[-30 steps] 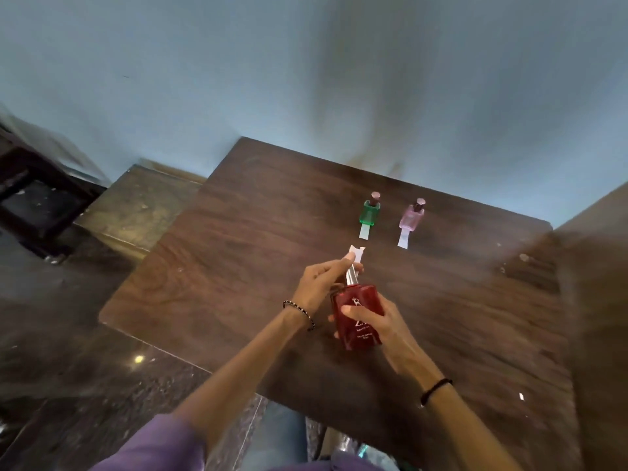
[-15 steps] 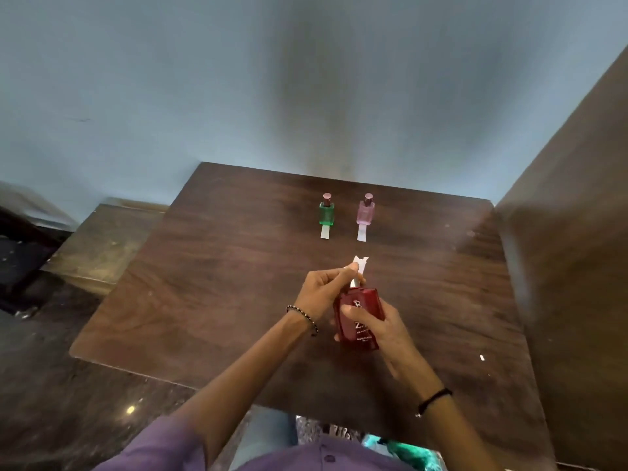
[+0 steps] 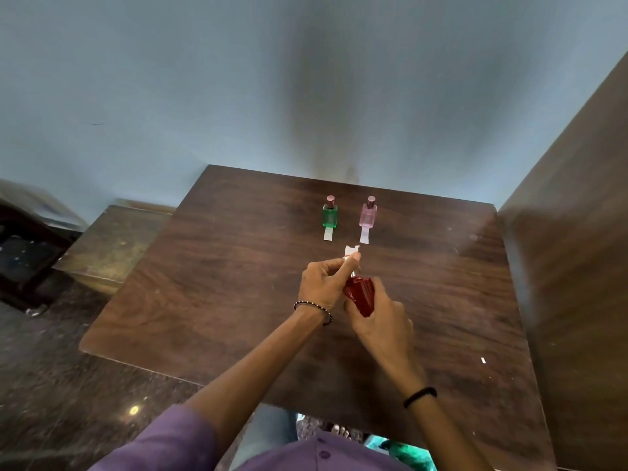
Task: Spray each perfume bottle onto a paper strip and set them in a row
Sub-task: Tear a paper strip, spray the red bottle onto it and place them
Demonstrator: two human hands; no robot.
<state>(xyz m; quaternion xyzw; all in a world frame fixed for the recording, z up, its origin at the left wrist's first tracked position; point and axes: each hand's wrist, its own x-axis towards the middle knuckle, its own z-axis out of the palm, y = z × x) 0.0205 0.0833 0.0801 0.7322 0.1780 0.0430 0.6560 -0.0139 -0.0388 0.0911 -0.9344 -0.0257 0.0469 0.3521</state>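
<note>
My right hand (image 3: 377, 314) grips a red perfume bottle (image 3: 361, 294), held tilted above the middle of the dark wooden table (image 3: 221, 273). My left hand (image 3: 326, 280) pinches a white paper strip (image 3: 351, 250) just over the bottle's nozzle, and the strip's top sticks out past the fingertips. Further back, a green bottle (image 3: 330, 215) and a pink bottle (image 3: 368, 214) stand upright side by side. Each has a white paper strip, one (image 3: 328, 233) and another (image 3: 364, 235), lying in front of it.
A blue-grey wall rises behind the table. A tall wooden panel (image 3: 577, 232) closes off the right side. A lower wooden bench (image 3: 112, 243) and dark furniture (image 3: 23, 249) sit to the left. A small white scrap (image 3: 483, 360) lies at the table's right.
The view has swung so the table sits squarer in frame. My hands stay together over the table's middle, and the red bottle has tilted so less of its face shows.
</note>
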